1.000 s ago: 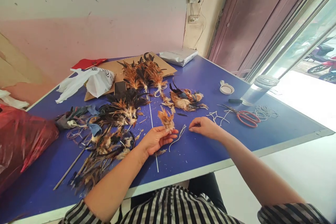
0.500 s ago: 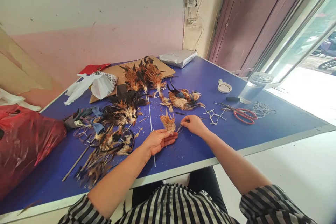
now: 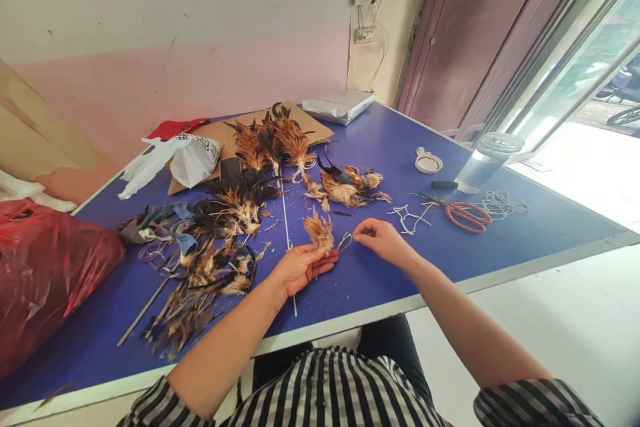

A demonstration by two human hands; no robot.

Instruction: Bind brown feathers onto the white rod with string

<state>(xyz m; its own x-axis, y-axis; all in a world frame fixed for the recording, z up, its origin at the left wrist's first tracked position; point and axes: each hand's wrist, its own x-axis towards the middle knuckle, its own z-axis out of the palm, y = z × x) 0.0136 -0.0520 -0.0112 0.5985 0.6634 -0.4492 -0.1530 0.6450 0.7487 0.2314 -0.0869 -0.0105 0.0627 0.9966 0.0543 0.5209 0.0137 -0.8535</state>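
Note:
My left hand (image 3: pixel 303 267) is closed on a small bunch of brown and tan feathers (image 3: pixel 319 230), held upright between thumb and fingers with the base hidden in the grip. A thin white string (image 3: pixel 344 242) comes out of that base and runs in a narrow loop toward my right hand (image 3: pixel 383 239). The right thumb and forefinger are pinched together at the string's far end; the exact contact is too small to see. Just beyond both hands lies a loose pile of mixed feathers (image 3: pixel 347 187).
Tied feather bunches (image 3: pixel 273 143) rest on cardboard (image 3: pixel 215 130). More feathers (image 3: pixel 200 293) and cloth strips are at left, beside a red plastic bag (image 3: pixel 45 280). At right are red-handled scissors (image 3: pixel 467 217), coiled string (image 3: pixel 505 205), a clear jar (image 3: pixel 487 163) and its lid (image 3: pixel 429 161).
My right hand has moved a little to the right, away from my left hand, and the string loop between them shows longer. My left hand keeps its hold on the feather bunch.

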